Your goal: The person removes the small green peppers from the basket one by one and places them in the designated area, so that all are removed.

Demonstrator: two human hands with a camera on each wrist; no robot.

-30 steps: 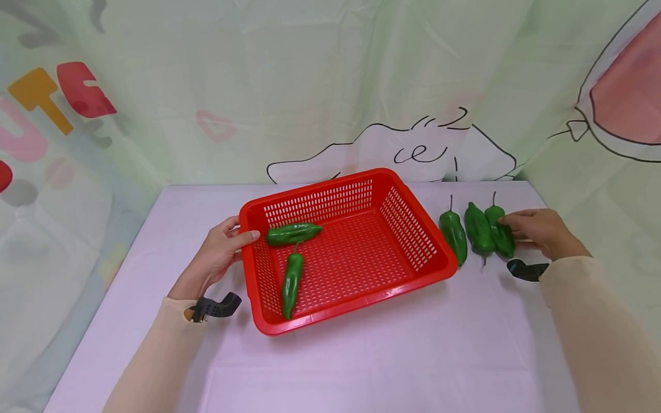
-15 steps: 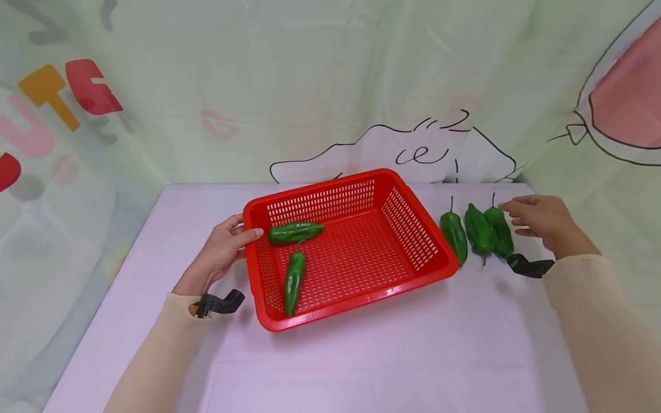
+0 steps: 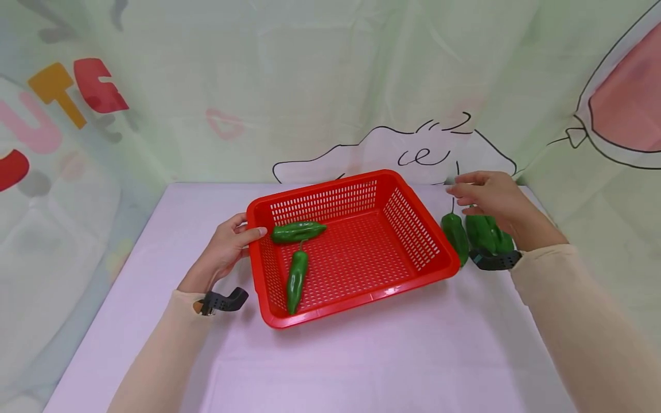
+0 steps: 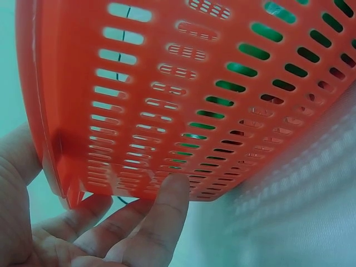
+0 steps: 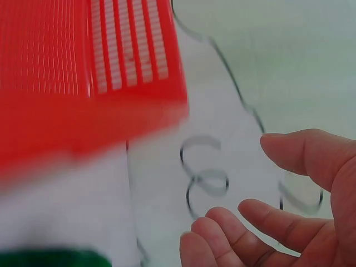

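Note:
My left hand (image 3: 222,252) grips the left rim of a red plastic basket (image 3: 361,300), thumb over the edge. In the left wrist view, its fingers (image 4: 169,206) lie against the slotted outside wall. Two green chili peppers (image 3: 296,281) lie inside at the basket's left end, one lengthwise and one crosswise. My right hand (image 3: 498,201) is held above three more green peppers right of the basket, fingers apart with nothing between them. The nearest pepper (image 3: 455,236) has its stem just below the fingertips. The hand and wrist partly cover the other two peppers (image 3: 480,234).
A table with a pale lilac cloth (image 3: 382,361) bears everything. Behind it hangs a light green printed curtain (image 3: 310,86) with letters and line drawings. Black wrist cameras (image 3: 227,299) are strapped at both sleeves.
My right hand has let go of the rightmost pepper, lifted off and moved left over the peppers. The left hand keeps its grip on the basket, which stays in place.

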